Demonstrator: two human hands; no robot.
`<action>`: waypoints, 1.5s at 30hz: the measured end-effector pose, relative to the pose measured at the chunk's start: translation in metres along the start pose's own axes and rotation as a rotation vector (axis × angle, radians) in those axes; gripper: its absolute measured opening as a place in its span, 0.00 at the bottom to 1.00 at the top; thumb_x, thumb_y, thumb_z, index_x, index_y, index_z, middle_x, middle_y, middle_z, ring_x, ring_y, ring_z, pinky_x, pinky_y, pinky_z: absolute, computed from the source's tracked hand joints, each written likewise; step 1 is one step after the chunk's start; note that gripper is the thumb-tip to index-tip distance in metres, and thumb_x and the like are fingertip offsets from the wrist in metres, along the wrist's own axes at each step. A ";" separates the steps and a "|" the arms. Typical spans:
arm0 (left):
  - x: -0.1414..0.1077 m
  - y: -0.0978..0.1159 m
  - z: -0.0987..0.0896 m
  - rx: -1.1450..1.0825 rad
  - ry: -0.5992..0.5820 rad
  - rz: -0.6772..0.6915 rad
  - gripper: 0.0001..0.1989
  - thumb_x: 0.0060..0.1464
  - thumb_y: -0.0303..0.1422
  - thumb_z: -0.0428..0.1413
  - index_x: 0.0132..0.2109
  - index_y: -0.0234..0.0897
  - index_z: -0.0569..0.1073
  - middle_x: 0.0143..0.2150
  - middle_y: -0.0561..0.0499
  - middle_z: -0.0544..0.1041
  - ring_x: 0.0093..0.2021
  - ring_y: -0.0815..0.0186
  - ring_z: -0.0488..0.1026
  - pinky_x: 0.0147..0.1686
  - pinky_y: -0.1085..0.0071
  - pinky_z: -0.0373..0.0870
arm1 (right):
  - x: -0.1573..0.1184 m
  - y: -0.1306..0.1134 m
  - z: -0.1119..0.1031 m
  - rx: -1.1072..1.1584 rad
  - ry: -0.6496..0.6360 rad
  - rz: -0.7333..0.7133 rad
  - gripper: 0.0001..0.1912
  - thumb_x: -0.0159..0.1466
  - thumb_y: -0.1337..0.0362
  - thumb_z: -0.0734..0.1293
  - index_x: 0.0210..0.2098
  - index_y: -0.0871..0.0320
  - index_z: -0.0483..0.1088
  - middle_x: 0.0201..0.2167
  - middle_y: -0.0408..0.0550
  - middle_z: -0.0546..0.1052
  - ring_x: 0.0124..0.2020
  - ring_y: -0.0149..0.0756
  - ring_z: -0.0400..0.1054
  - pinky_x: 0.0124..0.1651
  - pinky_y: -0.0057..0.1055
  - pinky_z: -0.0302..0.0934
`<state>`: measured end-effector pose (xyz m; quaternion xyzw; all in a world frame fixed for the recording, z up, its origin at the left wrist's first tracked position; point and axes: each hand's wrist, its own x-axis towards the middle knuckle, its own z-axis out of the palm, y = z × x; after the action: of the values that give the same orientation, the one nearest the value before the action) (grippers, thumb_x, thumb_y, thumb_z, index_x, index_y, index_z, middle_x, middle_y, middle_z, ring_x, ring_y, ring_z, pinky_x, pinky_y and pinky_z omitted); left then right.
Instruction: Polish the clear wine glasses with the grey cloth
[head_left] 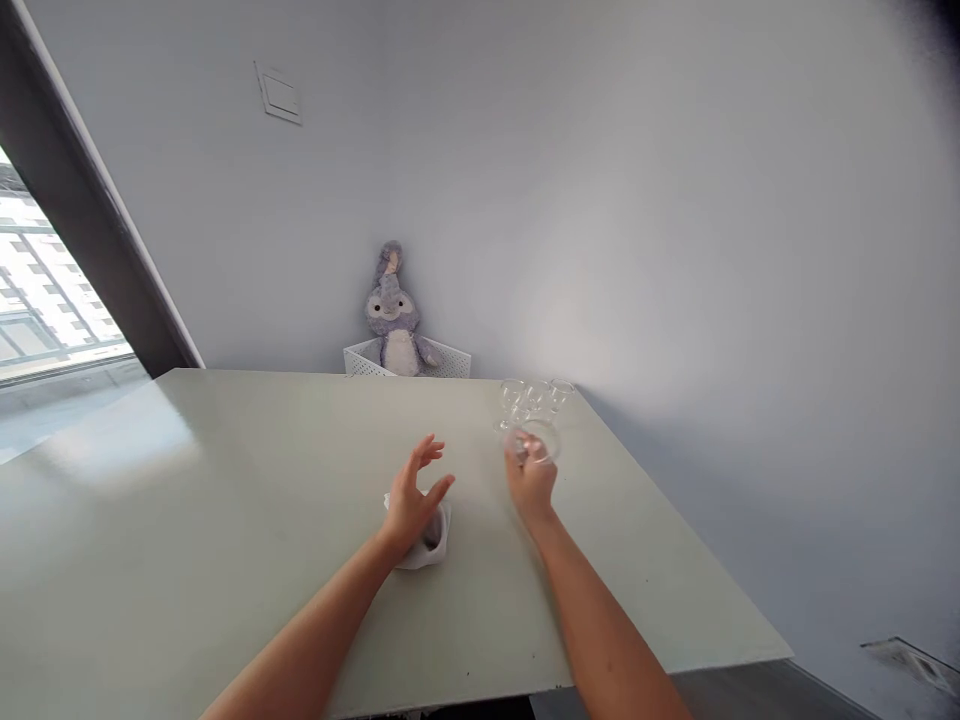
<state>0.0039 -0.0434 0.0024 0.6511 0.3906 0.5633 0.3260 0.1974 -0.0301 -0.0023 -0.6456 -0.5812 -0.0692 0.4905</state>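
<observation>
Head view, right hand (531, 485): your fingers are curled round the clear glass (550, 440), clamped on it; its outline is blurred, so you cannot tell its exact tilt.
Held glass: it is in front of you over the right part of the table, just short of the other glasses.
Left hand (411, 500): your thumb and fingers stand apart with nothing between them, the wrist over the white wrap (444, 545); whether they touch, you cannot tell.
Wrap: it lies on the table partly behind your left hand (a dark patch shows within it).
Other glasses (536, 395): clear, grouped close together near the table's far right corner.
Table (225, 550): pale, reaching out on both sides of your arms.
Bin (451, 363): white and perforated, beyond the table's far edge.
Toy (400, 352): plush, upright in the bin.
</observation>
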 end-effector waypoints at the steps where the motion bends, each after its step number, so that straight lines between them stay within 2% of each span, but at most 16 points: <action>1: 0.002 -0.004 -0.002 0.023 0.046 -0.027 0.23 0.49 0.35 0.53 0.54 0.44 0.60 0.47 0.48 0.70 0.46 0.65 0.68 0.50 0.63 0.60 | 0.009 0.011 -0.003 -0.021 0.045 0.109 0.21 0.61 0.53 0.54 0.40 0.63 0.68 0.31 0.51 0.74 0.30 0.35 0.66 0.38 0.28 0.56; 3: 0.004 -0.011 -0.005 0.069 0.117 -0.070 0.18 0.52 0.35 0.50 0.51 0.44 0.62 0.44 0.49 0.71 0.44 0.65 0.68 0.48 0.64 0.62 | 0.025 0.036 -0.009 -0.077 0.042 0.329 0.23 0.62 0.53 0.52 0.45 0.64 0.66 0.33 0.53 0.74 0.34 0.37 0.67 0.39 0.28 0.55; 5: 0.005 -0.019 -0.006 0.109 0.148 -0.108 0.17 0.52 0.35 0.49 0.50 0.44 0.63 0.41 0.50 0.72 0.42 0.65 0.69 0.46 0.64 0.63 | 0.037 0.057 -0.011 -0.144 -0.060 0.492 0.23 0.61 0.54 0.52 0.45 0.62 0.66 0.34 0.52 0.75 0.36 0.39 0.67 0.38 0.28 0.55; 8: 0.007 -0.029 -0.007 0.134 0.156 -0.171 0.15 0.51 0.35 0.48 0.48 0.44 0.64 0.39 0.51 0.72 0.39 0.65 0.69 0.42 0.65 0.64 | 0.044 0.079 -0.006 -0.199 -0.176 0.595 0.19 0.59 0.56 0.55 0.40 0.60 0.69 0.33 0.52 0.75 0.36 0.41 0.68 0.33 0.29 0.55; 12: 0.008 -0.037 -0.007 0.127 0.157 -0.221 0.15 0.50 0.35 0.48 0.47 0.44 0.65 0.38 0.52 0.72 0.37 0.65 0.69 0.40 0.67 0.64 | 0.046 0.089 0.010 -0.219 -0.240 0.630 0.18 0.58 0.57 0.56 0.40 0.59 0.70 0.35 0.53 0.75 0.35 0.40 0.68 0.31 0.28 0.55; 20: 0.009 -0.040 -0.007 0.070 0.187 -0.245 0.14 0.50 0.34 0.47 0.45 0.43 0.65 0.34 0.53 0.72 0.36 0.66 0.68 0.39 0.69 0.63 | 0.056 0.087 0.026 -0.251 -0.320 0.628 0.18 0.59 0.57 0.57 0.42 0.58 0.69 0.37 0.53 0.75 0.37 0.39 0.68 0.32 0.28 0.56; 24: 0.009 -0.041 -0.007 0.049 0.190 -0.236 0.14 0.49 0.33 0.47 0.45 0.42 0.65 0.33 0.53 0.71 0.36 0.67 0.68 0.39 0.70 0.63 | 0.056 0.084 0.023 -0.287 -0.355 0.605 0.17 0.59 0.57 0.57 0.41 0.58 0.69 0.37 0.52 0.74 0.38 0.38 0.68 0.32 0.28 0.56; 28: 0.012 -0.045 -0.009 0.013 0.223 -0.264 0.14 0.47 0.30 0.47 0.43 0.42 0.67 0.33 0.53 0.72 0.36 0.67 0.68 0.39 0.70 0.64 | 0.054 0.079 0.005 -0.340 -0.394 0.571 0.15 0.57 0.58 0.61 0.41 0.58 0.68 0.37 0.52 0.74 0.38 0.39 0.68 0.33 0.28 0.56; 31: 0.017 -0.049 -0.013 -0.027 0.231 -0.341 0.13 0.44 0.28 0.47 0.37 0.40 0.71 0.34 0.51 0.73 0.35 0.66 0.69 0.40 0.68 0.64 | 0.041 0.057 -0.014 -0.343 -0.397 0.464 0.13 0.57 0.58 0.61 0.38 0.57 0.69 0.33 0.49 0.74 0.35 0.38 0.67 0.34 0.29 0.55; 33: 0.023 -0.049 -0.018 -0.063 0.213 -0.380 0.12 0.42 0.28 0.47 0.34 0.38 0.72 0.35 0.49 0.74 0.35 0.66 0.69 0.41 0.67 0.64 | 0.023 0.029 -0.025 -0.211 -0.425 0.275 0.13 0.59 0.56 0.59 0.36 0.56 0.70 0.30 0.46 0.74 0.31 0.35 0.67 0.33 0.27 0.56; 34: 0.025 -0.047 -0.021 -0.083 0.180 -0.394 0.12 0.41 0.28 0.48 0.33 0.37 0.72 0.35 0.49 0.74 0.35 0.65 0.69 0.41 0.66 0.64 | 0.011 0.012 -0.030 -0.068 -0.480 0.171 0.14 0.60 0.55 0.57 0.37 0.55 0.70 0.29 0.44 0.74 0.29 0.32 0.66 0.32 0.26 0.56; 36: 0.029 -0.042 -0.030 -0.125 0.009 -0.418 0.13 0.39 0.28 0.50 0.35 0.37 0.73 0.37 0.48 0.75 0.37 0.64 0.70 0.41 0.66 0.65 | -0.016 -0.025 -0.037 0.221 -0.726 -0.018 0.19 0.63 0.53 0.54 0.46 0.53 0.66 0.26 0.41 0.73 0.24 0.29 0.65 0.29 0.24 0.56; 38: 0.030 -0.035 -0.041 -0.143 -0.263 -0.448 0.16 0.36 0.27 0.51 0.36 0.39 0.74 0.40 0.48 0.75 0.42 0.61 0.70 0.42 0.66 0.65 | -0.041 -0.056 -0.040 0.324 -0.921 -0.205 0.21 0.62 0.51 0.55 0.53 0.48 0.60 0.28 0.39 0.73 0.25 0.28 0.66 0.29 0.23 0.57; 40: 0.029 -0.030 -0.051 -0.108 -0.480 -0.480 0.18 0.35 0.25 0.51 0.37 0.41 0.75 0.41 0.49 0.75 0.45 0.60 0.69 0.42 0.66 0.65 | -0.060 -0.075 -0.038 0.249 -0.941 -0.335 0.21 0.60 0.49 0.57 0.50 0.46 0.63 0.31 0.40 0.73 0.27 0.29 0.66 0.29 0.24 0.57; 41: 0.028 -0.028 -0.055 -0.078 -0.539 -0.480 0.19 0.34 0.25 0.50 0.37 0.41 0.75 0.40 0.49 0.75 0.44 0.60 0.69 0.41 0.67 0.65 | -0.066 -0.080 -0.035 0.181 -0.936 -0.382 0.19 0.60 0.48 0.57 0.46 0.47 0.67 0.31 0.41 0.73 0.27 0.30 0.66 0.28 0.25 0.56; 45: 0.021 -0.028 -0.052 0.059 -0.614 -0.326 0.16 0.36 0.25 0.51 0.34 0.42 0.76 0.34 0.50 0.75 0.36 0.61 0.70 0.33 0.69 0.65 | -0.075 -0.074 -0.026 -0.030 -0.804 -0.432 0.16 0.60 0.51 0.59 0.30 0.53 0.72 0.25 0.43 0.70 0.26 0.31 0.64 0.26 0.25 0.55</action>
<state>-0.0505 -0.0121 -0.0035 0.7283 0.3893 0.2699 0.4951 0.1257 -0.1119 0.0026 -0.4920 -0.8458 0.0778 0.1912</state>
